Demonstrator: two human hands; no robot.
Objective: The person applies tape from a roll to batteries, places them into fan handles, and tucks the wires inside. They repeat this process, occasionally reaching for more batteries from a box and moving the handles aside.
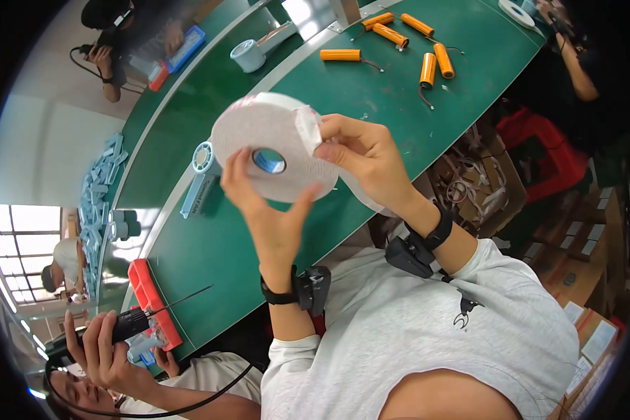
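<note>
A grey shirt [441, 329] is nearest, with a black wristband on each forearm. Beyond it, the left hand [262, 217] is spread, its fingertips against the face of a white roll [294, 175] near the hole and its thumb out toward the lower right of the roll. The right hand [367, 157] pinches the roll's tape end [308, 129] between thumb and forefinger at the upper right of the roll. The roll is held up over the green table [259, 259], its broad face toward the camera, with blue showing inside the hole. Just left of it in view, a light blue fan [203, 158] lies on the table. At lower left, a co-worker's hand [119, 357] grips a black screwdriver [122, 327], its long bit pointing over the table beside a red tray [143, 287]. At right, below the table's edge, a carton [507, 178] holds pale scraps, near a red stool [553, 164]. Farther up the table lie six orange batteries [340, 54] with thin leads, apart from the hands. Past the pale rail are another fan [248, 56] and, at left, a heap of light blue parts [98, 196]. A person across the way is beside a blue tray [189, 47].
</note>
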